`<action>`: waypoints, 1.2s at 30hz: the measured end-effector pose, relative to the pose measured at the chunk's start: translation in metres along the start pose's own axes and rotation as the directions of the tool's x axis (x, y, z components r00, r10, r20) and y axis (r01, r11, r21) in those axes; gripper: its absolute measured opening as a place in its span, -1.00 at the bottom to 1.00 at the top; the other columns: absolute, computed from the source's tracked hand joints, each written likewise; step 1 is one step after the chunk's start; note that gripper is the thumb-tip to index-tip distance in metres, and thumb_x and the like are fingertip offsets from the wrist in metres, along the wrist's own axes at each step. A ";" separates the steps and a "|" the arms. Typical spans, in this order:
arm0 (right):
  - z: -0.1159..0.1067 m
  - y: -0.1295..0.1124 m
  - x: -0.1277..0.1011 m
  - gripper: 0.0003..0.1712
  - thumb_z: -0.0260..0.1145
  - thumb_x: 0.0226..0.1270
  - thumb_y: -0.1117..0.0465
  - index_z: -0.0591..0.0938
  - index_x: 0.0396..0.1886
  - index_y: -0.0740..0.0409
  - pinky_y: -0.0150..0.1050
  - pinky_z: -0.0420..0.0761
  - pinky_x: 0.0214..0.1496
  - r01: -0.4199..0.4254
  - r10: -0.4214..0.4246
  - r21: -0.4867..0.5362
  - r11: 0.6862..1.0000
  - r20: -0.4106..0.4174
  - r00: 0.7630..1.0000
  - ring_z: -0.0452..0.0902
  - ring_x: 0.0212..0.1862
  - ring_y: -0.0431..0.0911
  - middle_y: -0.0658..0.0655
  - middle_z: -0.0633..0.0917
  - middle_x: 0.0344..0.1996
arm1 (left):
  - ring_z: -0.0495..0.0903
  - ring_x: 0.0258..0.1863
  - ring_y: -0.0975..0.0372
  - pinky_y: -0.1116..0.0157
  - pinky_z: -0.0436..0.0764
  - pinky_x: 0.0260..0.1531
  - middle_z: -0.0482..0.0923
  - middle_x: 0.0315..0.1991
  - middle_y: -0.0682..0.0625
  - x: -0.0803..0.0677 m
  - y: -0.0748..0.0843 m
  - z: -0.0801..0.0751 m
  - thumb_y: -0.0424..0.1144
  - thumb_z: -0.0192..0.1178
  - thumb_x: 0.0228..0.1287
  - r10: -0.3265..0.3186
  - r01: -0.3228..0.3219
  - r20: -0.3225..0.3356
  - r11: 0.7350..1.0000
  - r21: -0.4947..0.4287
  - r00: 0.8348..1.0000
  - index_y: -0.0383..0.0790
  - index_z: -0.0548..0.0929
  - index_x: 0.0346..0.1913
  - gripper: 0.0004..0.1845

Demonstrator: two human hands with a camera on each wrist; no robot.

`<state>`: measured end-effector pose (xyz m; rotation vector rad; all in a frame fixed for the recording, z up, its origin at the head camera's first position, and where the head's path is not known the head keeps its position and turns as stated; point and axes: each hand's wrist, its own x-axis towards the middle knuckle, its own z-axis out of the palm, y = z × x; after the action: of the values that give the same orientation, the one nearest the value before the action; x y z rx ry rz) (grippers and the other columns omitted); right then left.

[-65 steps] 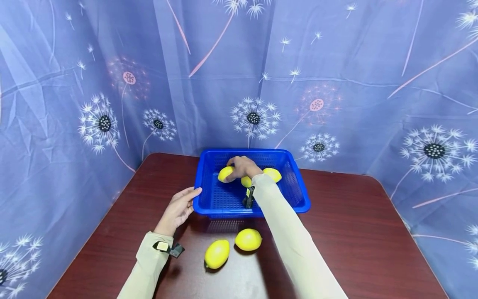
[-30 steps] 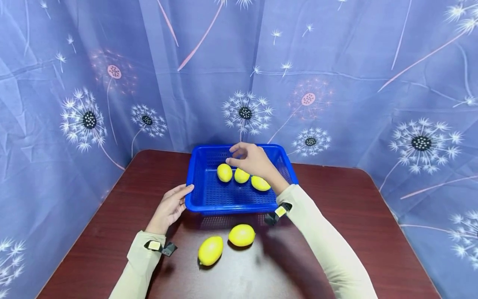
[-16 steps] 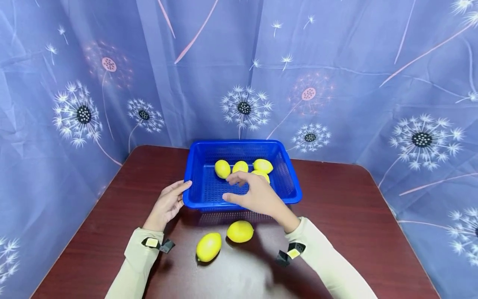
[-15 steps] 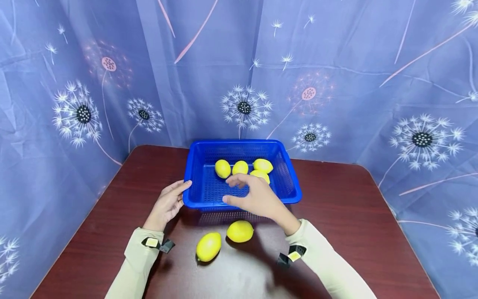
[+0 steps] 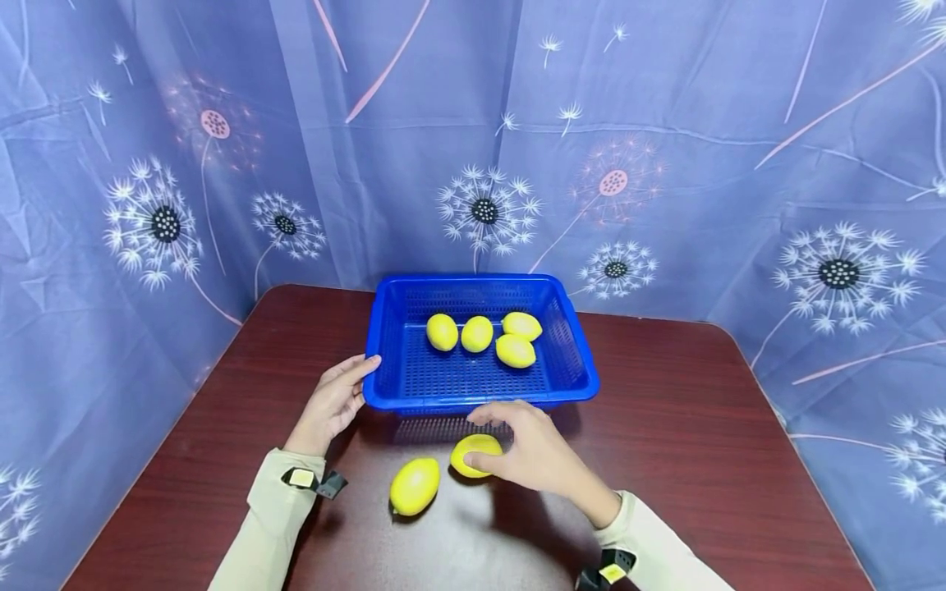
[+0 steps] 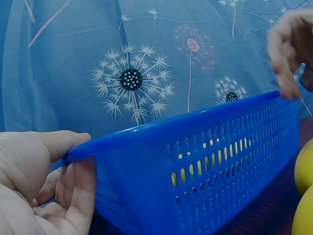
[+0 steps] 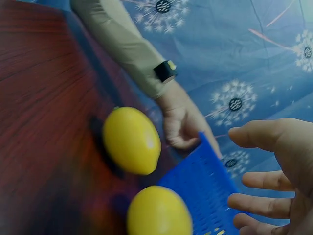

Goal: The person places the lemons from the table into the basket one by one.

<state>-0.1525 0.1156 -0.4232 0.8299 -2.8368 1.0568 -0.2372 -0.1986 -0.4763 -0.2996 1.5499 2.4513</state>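
Observation:
My left hand (image 5: pixel 334 404) grips the left rim of a blue plastic basket (image 5: pixel 458 402), thumb over the edge and fingers below it, as the left wrist view shows. Inside the basket lie several yellow lemons (image 5: pixel 477 334). Two more are on the table in front: one lemon (image 5: pixel 414 487) on the left and another lemon (image 5: pixel 466 456) nearer the basket. Over this second one hovers my right hand (image 5: pixel 543 450), thumb and fingers spread apart, the thumb overlapping the lemon in the head view. In the right wrist view the right hand's fingers (image 7: pixel 266 203) are apart with nothing between them.
The dark red wooden table (image 5: pixel 702 427) carries the basket near its back edge. A blue curtain (image 5: pixel 414 164) with dandelion prints hangs close behind and along both sides. Each forearm wears a wrist camera on a black strap (image 5: pixel 314 481).
My right hand has let go of a lemon inside the basket, withdrawn, and come forward and down over the nearer table lemon. The left hand has kept its grip on the rim.

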 end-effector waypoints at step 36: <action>0.052 0.039 -0.016 -0.32 0.69 -0.09 -0.10 0.68 0.09 -0.10 -0.12 0.52 -0.03 0.013 -0.026 -0.195 0.981 -0.064 0.998 0.55 -0.08 -0.12 -0.08 0.75 -0.09 | 0.69 -0.40 0.34 0.43 0.71 -0.33 0.72 -0.34 0.10 -0.002 0.000 0.001 -0.31 0.19 0.52 -0.001 0.001 0.002 1.000 0.011 1.000 -0.11 0.61 -0.10 -0.97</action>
<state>-0.1481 0.1164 -0.4895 0.7887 -2.8113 0.7721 -0.2356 -0.1977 -0.4753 -0.2955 1.5607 2.4406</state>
